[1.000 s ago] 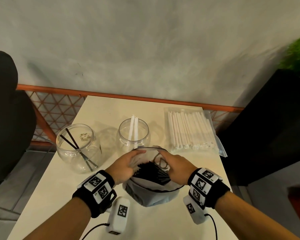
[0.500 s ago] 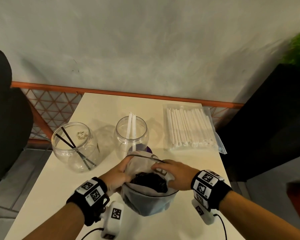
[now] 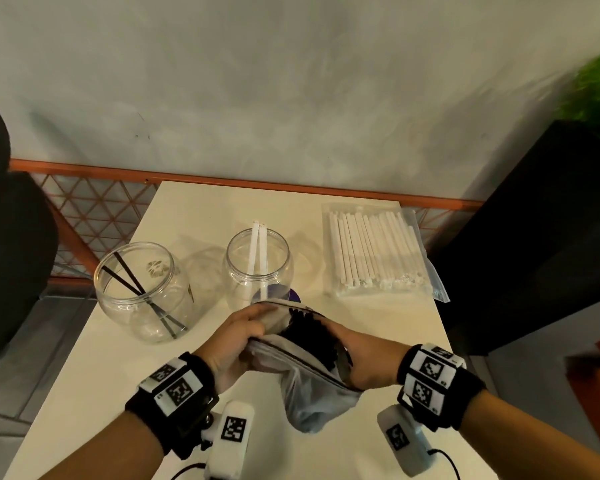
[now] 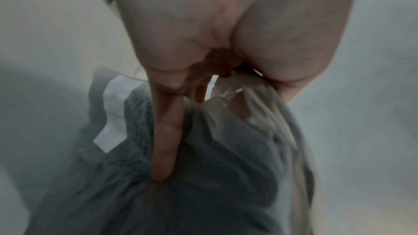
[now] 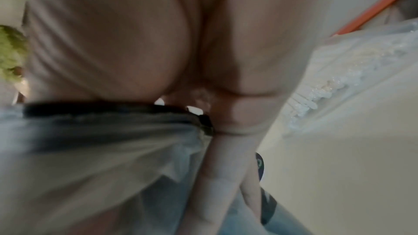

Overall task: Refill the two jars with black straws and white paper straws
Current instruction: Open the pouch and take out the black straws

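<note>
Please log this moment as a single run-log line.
stage: opening bag of black straws | left hand: grips bag rim | right hand: grips bag rim | both jars: not yet refilled

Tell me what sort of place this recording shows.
Probably a café or drinks counter: a small table with straw jars, a bulk pack of white paper straws, orange mesh railing.

Dim, warm indoor light; head view bends at edges, both wrist views blurred.
</note>
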### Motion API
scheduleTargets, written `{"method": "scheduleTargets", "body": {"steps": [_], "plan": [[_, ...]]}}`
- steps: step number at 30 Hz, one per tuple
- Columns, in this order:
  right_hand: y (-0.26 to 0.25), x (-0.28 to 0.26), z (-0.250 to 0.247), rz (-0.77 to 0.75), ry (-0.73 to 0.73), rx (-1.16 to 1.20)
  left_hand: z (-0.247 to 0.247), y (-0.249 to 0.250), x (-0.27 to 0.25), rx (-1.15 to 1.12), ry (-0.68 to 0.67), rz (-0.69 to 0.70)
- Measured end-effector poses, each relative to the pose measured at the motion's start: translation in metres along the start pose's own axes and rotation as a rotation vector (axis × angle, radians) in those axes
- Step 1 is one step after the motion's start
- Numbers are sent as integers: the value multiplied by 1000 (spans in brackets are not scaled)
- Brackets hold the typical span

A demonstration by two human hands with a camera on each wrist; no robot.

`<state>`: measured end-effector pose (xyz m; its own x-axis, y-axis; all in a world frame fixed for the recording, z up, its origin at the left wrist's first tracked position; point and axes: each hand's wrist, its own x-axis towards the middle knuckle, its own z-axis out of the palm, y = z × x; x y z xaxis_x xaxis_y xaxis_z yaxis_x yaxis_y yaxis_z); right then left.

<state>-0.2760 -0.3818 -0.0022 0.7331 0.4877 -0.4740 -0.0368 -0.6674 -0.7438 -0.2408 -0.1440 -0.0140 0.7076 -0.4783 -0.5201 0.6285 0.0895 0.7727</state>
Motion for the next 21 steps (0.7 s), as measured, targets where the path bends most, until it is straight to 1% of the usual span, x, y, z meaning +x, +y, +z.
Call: {"method": "scheduleTargets", "body": {"steps": [1,4,6,10,12,15,19,21], "plan": [[-2,0,3,-21,12,5,1,-2,1,-6,11,-11],[7,10,24,-88,118,-23,2,-11,2,-11,71,-20],[13,15,34,-83,190,-36,3,-13,2,-30,88,6],[6,16,39,-99,306,-83,4,-13,-1,-105,84,53],[2,16,44,-100,353,-127,5,-13,-1,-127,56,54],[2,15,45,-81,397,-129,6,-9,-5,-90,-15,68],[6,19,33,43,367,-129,-5,-7,-14,-57,-122,68],[8,22,25,95,359,-49,-14,-12,-15,-29,-197,73]]}}
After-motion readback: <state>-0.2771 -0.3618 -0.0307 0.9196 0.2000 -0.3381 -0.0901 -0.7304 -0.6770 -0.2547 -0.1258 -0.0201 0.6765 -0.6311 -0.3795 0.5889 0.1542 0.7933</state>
